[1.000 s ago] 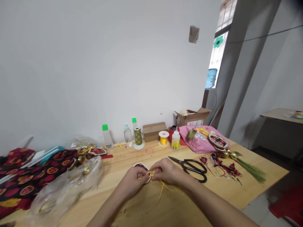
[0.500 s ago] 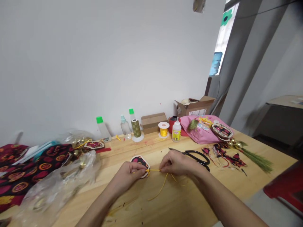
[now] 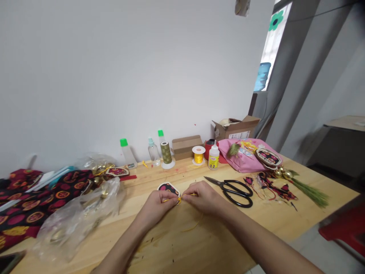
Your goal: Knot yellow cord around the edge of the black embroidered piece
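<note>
A dark patterned fabric piece with a white edge point(image 3: 169, 187) lies on the table, partly covered by my left hand point(image 3: 161, 201). Yellow cord point(image 3: 179, 199) is knotted at its right corner. My left thumb and fingers pinch the cord beside that knot. Close against it on the other side, my right hand point(image 3: 201, 196) pinches the cord too, fingertips nearly meeting those of the left. A loose yellow tail hangs below my right hand onto the wood. Black-handled scissors point(image 3: 232, 190) rest just right of my right hand.
Behind stand a glue bottle point(image 3: 213, 157), a yellow cord spool point(image 3: 199, 155), an olive thread cone point(image 3: 166, 153) and clear bottles. A crumpled plastic bag point(image 3: 82, 220) and patterned cloth point(image 3: 57, 198) lie left. Fabric scraps point(image 3: 278, 188) and a pink bag point(image 3: 236, 160) lie right.
My right hand has moved left, up to the knot and my left hand. The taut stretch of cord between them has shortened, and more of the scissors shows.
</note>
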`<state>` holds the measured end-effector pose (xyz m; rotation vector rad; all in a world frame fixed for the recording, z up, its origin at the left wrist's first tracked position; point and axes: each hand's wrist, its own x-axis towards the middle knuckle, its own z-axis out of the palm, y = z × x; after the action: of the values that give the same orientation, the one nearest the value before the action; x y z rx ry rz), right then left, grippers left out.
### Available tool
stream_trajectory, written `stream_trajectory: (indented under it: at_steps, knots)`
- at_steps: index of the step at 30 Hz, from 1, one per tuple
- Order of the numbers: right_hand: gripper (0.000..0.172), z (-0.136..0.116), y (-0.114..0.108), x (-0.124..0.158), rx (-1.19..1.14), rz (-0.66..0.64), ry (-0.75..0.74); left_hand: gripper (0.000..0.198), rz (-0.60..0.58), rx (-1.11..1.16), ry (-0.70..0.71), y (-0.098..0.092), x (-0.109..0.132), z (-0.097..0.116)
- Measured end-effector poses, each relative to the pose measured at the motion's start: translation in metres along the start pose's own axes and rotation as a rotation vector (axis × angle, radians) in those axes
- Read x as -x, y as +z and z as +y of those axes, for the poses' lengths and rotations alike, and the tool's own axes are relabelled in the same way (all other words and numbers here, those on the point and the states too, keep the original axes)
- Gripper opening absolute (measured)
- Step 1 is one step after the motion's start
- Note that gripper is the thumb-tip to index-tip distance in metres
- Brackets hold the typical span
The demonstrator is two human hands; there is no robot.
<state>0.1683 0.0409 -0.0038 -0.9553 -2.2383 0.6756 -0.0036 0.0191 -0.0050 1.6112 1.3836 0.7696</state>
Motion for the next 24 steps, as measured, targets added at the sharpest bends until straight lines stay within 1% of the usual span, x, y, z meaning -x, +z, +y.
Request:
stream_trajectory:
  at_steps: [4, 7, 10, 12, 15, 17, 21, 24]
  knots:
    - [0.024, -0.0005, 0.0004, -0.0001, 0.025, 0.058, -0.021, 0.027, 0.012, -0.011, 0.022, 0.0001, -0.0010, -0.0001]
    - [0.026, -0.0003, 0.0023, -0.0002, -0.004, 0.109, -0.012, 0.027, 0.023, 0.004, 0.024, 0.0003, -0.0004, 0.0006]
    - [0.019, -0.0001, 0.0046, -0.0009, -0.097, 0.164, 0.040, 0.029, 0.042, 0.050, 0.006, 0.0003, 0.0004, 0.0016]
    - [0.018, 0.0000, 0.0061, -0.0017, -0.191, 0.185, 0.105, 0.030, 0.053, 0.089, -0.012, 0.0001, 0.0007, 0.0021]
    - [0.019, 0.0001, 0.0074, -0.0029, -0.353, 0.169, 0.222, 0.029, 0.049, 0.136, -0.019, 0.0000, 0.0009, 0.0025]
    - [0.019, -0.0003, 0.0073, -0.0034, -0.411, 0.155, 0.258, 0.027, 0.050, 0.160, -0.015, 0.0005, 0.0009, 0.0023]
    - [0.018, -0.0013, 0.0064, -0.0033, -0.384, 0.161, 0.205, 0.025, 0.085, 0.173, -0.005, 0.0037, 0.0007, 0.0016]
    - [0.018, -0.0015, 0.0076, -0.0029, -0.379, 0.163, 0.203, 0.023, 0.135, 0.141, 0.049, 0.0075, 0.0014, 0.0029]
